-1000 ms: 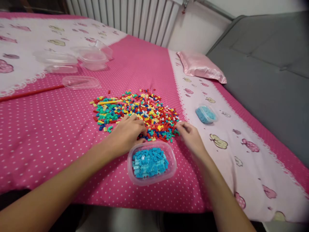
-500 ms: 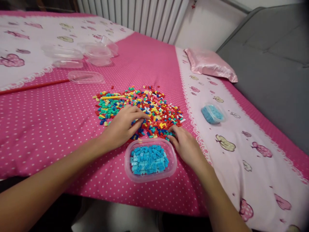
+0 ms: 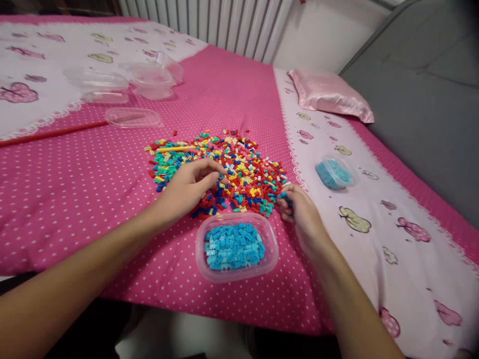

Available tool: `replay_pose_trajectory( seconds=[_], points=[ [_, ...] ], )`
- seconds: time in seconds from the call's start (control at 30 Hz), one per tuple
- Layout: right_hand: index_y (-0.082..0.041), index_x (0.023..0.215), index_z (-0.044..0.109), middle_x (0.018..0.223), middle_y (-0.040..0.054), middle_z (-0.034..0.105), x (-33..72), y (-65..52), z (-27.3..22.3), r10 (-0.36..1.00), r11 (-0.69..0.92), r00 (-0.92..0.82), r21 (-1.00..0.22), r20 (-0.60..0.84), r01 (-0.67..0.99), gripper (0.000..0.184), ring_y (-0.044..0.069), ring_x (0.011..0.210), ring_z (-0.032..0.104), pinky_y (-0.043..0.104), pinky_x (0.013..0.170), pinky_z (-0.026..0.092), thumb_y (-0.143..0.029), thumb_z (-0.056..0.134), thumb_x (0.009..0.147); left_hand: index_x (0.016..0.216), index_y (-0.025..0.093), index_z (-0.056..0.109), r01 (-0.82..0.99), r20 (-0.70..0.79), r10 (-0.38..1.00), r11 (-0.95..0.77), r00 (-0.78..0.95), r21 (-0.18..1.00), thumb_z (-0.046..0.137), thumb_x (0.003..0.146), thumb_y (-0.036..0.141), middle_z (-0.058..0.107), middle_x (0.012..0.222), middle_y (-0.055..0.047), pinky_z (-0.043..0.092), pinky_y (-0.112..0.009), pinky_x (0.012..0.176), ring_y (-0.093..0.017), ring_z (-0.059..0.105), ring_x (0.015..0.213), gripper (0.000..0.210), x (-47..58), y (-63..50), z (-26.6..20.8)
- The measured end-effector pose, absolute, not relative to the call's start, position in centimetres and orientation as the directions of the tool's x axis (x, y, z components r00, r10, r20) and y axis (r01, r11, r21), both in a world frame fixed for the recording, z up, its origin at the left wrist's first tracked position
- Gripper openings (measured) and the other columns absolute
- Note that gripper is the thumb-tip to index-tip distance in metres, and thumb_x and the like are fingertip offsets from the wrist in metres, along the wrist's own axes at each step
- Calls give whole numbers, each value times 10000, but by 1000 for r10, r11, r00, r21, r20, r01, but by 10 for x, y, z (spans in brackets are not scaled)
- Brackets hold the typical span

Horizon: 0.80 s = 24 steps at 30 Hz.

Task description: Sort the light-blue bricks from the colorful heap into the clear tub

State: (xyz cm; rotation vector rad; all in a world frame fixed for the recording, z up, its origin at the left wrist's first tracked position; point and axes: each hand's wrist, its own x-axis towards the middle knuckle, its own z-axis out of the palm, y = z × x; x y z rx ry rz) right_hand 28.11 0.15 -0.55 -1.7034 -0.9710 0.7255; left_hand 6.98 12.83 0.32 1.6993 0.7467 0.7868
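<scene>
A loose pile of small plastic building bricks (image 3: 243, 172) in many colours lies on the bedspread. My left hand (image 3: 192, 187) is curled over the pile's left part, thumb and index finger bent towards each other; whatever is between the tips is too small to make out. Beyond the pile's right edge, my right hand (image 3: 301, 212) is closed with blue bricks (image 3: 286, 197) showing at its fingers. Just in front of the pile, nearest me, a clear plastic tub (image 3: 236, 277) holds many blue bricks (image 3: 234, 247).
A second tub of blue bricks (image 3: 334, 173) sits to the right. Clear containers (image 3: 151, 77) and a lid (image 3: 132, 118) lie at the back left, by a red stick (image 3: 56, 132). A yellow stick (image 3: 175, 148) rests on the pile. A pink pillow (image 3: 329, 97) lies at the back right.
My right hand has moved right, off the pile's edge, and now shows blue bricks in its fingers. My left hand has shifted slightly left, its thumb and index finger more visible.
</scene>
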Motion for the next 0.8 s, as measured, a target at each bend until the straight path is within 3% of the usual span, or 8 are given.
replay_pose_trajectory(
  seconds=[0.1, 0.17, 0.23, 0.37, 0.47, 0.53, 0.67, 0.8],
  points=[
    [-227, 805, 342, 644, -58, 267, 284, -2, 8, 869, -62, 471, -977, -153, -204, 47, 123, 510, 262, 224, 475, 223, -193, 312, 790, 879, 176, 648, 14, 15, 853, -26, 522, 1000, 574, 796, 223, 663, 782, -3, 400, -222, 634, -99, 558, 682, 121, 74, 127, -2],
    [-203, 780, 364, 639, -58, 269, 286, -6, 14, 879, 70, 424, -821, -218, -567, 81, 95, 502, 288, 197, 472, 246, -128, 340, 757, 869, 174, 637, -52, -45, 867, 82, 496, 995, 557, 773, 200, 648, 770, -5, 383, -223, 606, -94, 542, 653, 127, 75, 128, -5],
    [-187, 767, 397, 614, -55, 281, 287, -9, 18, 890, 153, 396, -672, -225, -725, 101, 83, 489, 317, 187, 457, 260, -99, 348, 773, 839, 171, 616, -88, -38, 875, 92, 483, 992, 537, 769, 197, 614, 735, -4, 375, -230, 595, -98, 530, 639, 109, 73, 130, -3],
    [-184, 757, 439, 573, -61, 295, 285, -10, 18, 898, 178, 372, -581, -234, -794, 210, 76, 450, 320, 194, 403, 270, -191, 321, 931, 733, 177, 538, 94, 150, 815, -242, 559, 966, 474, 880, 302, 485, 645, 15, 333, -255, 568, -107, 436, 587, 204, 64, 137, 7],
    [-183, 759, 440, 548, -82, 271, 284, -8, 17, 894, 168, 352, -521, -278, -837, 301, 61, 411, 296, 182, 376, 280, -207, 282, 1015, 656, 178, 475, 310, 209, 613, -629, 762, 713, 433, 949, 352, 466, 617, 14, 295, -273, 589, -110, 406, 580, 344, 57, 141, 9],
    [-179, 799, 465, 548, -87, 285, 282, -7, 17, 893, 175, 353, -509, -278, -843, 287, 54, 405, 314, 158, 370, 287, -155, 287, 1023, 715, 177, 559, 316, 178, 454, -804, 873, 504, 448, 954, 297, 559, 680, -5, 303, -278, 624, -122, 462, 630, 289, 55, 143, 5],
    [-176, 854, 495, 660, -41, 429, 279, -5, 20, 879, 192, 366, -476, -306, -858, 221, 37, 486, 432, 94, 411, 351, -103, 328, 978, 1027, 209, 679, 206, 211, 273, -933, 939, 294, 480, 975, 266, 684, 924, -50, 364, -296, 751, -171, 577, 839, 214, 58, 142, -9],
    [-177, 786, 477, 740, 2, 467, 278, -4, 20, 841, 188, 366, -419, -399, -888, 254, 57, 545, 461, 118, 446, 409, -158, 302, 969, 1001, 220, 685, 169, 197, 195, -975, 961, 143, 528, 980, 340, 711, 938, -35, 336, -307, 741, -172, 590, 852, 198, 62, 139, -14]
  ],
)
